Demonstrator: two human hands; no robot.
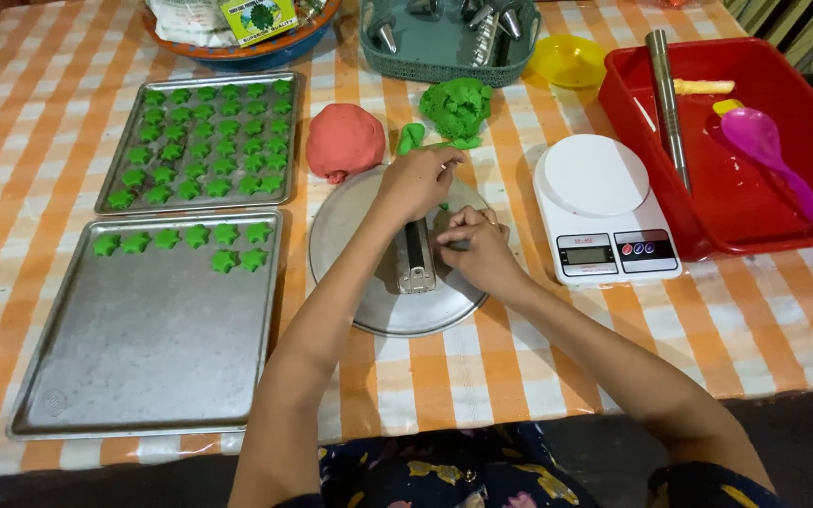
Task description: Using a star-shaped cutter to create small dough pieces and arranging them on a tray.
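Note:
My left hand [416,179] rests on a round metal plate [350,282], gripping the far end of a small metal dough press [415,259] that lies on it. My right hand [472,246] sits beside the press on its right, fingers curled against it; what they pinch is hidden. A lump of green dough [456,106] and a ball of red dough [343,140] lie just beyond the plate. The near baking tray [143,357] holds one short row of green star shapes [228,235]. The far tray [201,141] is filled with several rows of them.
A white kitchen scale [604,207] stands to the right of the plate. A red tub [736,198] at far right holds a metal tube, a purple spoon and a yellow piece. A teal basket [444,42] of metal nozzles, a yellow lid [566,58] and a bowl [237,52] stand at the back.

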